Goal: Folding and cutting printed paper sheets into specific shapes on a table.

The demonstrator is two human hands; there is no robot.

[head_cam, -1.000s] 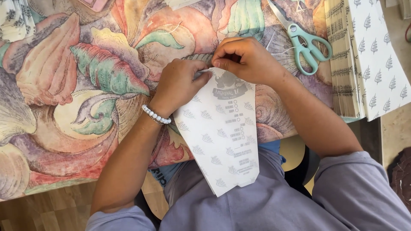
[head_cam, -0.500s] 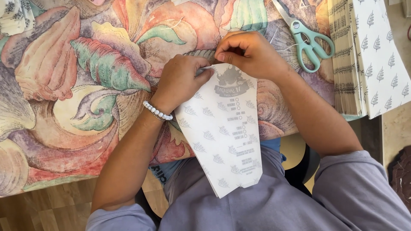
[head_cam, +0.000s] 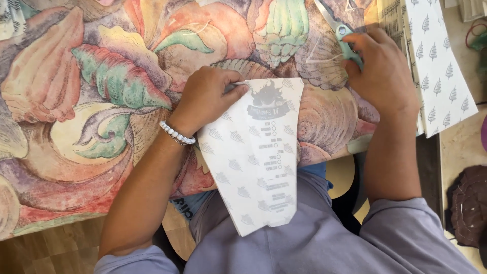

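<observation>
A white printed paper piece (head_cam: 253,157), wider at the top and narrowing toward my lap, hangs over the table's near edge. My left hand (head_cam: 205,99), with a white bead bracelet on the wrist, pinches its upper left corner against the table. My right hand (head_cam: 378,66) lies at the upper right on the teal-handled scissors (head_cam: 345,38), fingers closing round the handles; the blades point up and left.
The table carries a colourful shell-patterned cloth (head_cam: 101,91). A stack of white sheets with small leaf prints (head_cam: 441,66) lies at the right edge. Dark brown fabric (head_cam: 469,203) sits on the floor at the far right. Wooden floor shows below left.
My right hand has left the top of the paper and moved up and right onto the scissors. My left hand stays on the paper's corner.
</observation>
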